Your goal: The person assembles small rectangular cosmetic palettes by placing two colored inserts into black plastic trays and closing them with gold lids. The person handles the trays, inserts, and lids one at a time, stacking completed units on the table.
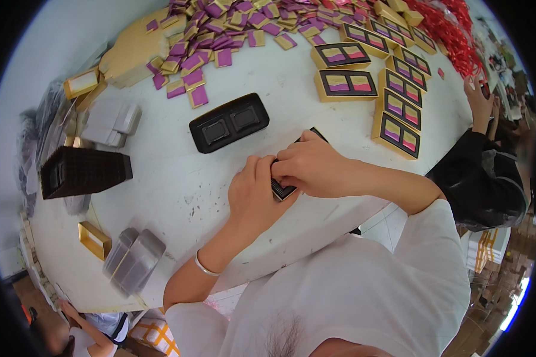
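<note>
At the table's near middle, my left hand (253, 189) is closed round the near end of a small gold-edged box with a black insert (284, 191). My right hand (312, 165) lies across the same box, its fingers bent and pressed down onto the black insert. Most of the box is hidden under both hands; a black corner shows beyond the right knuckles. Just ahead and to the left lies a loose black plastic tray (229, 123) with two square recesses, apart from either hand.
Purple-and-gold packets (220, 35) are heaped at the back. Filled gold boxes (397, 131) stand in rows at right, near red ribbon (449, 35). At left are stacked black trays (83, 172), clear plastic covers (134, 262) and an empty gold frame (94, 240). A co-worker's hand (477, 101) is at far right.
</note>
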{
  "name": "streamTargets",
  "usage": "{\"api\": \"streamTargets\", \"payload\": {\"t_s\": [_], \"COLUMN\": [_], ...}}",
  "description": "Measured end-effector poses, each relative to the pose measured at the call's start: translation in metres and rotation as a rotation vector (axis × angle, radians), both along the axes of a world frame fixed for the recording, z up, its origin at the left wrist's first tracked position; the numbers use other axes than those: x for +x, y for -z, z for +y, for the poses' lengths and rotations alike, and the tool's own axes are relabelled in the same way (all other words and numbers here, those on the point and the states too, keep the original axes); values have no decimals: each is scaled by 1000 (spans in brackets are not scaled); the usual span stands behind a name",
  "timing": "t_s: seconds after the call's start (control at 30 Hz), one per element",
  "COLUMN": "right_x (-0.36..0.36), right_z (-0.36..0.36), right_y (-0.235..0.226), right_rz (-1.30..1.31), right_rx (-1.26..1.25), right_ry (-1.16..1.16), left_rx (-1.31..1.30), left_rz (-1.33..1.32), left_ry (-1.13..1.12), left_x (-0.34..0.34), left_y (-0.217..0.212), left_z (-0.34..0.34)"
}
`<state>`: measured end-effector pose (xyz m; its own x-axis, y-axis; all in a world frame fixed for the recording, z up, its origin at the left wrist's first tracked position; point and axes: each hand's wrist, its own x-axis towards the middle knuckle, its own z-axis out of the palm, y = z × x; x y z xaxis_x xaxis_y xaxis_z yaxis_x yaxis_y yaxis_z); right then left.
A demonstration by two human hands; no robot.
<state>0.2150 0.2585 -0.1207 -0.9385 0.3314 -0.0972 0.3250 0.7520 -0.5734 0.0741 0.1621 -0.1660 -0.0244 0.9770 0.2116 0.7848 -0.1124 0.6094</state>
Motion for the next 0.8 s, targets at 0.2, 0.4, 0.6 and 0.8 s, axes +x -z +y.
{"api": "streamTargets", "payload": {"t_s": [0.2, 0.4, 0.6, 0.8], "right_x": [-2, 42, 67, 40], "right_z": [38, 279, 398, 361], "right_y": [-15, 7, 61, 21], "right_rz": [-80, 439, -40, 398], "right_rx": [-277, 442, 855, 306], "right_ry": [-69, 788, 744, 1034], "left_rx": [25, 7, 7, 58], "left_rz": [4, 8, -25, -30], "left_ry": [32, 54, 68, 58], "left_x": [-2, -4, -5, -4], "left_y": [1, -2, -3, 1], "left_z": [-1, 3, 8, 9]}}
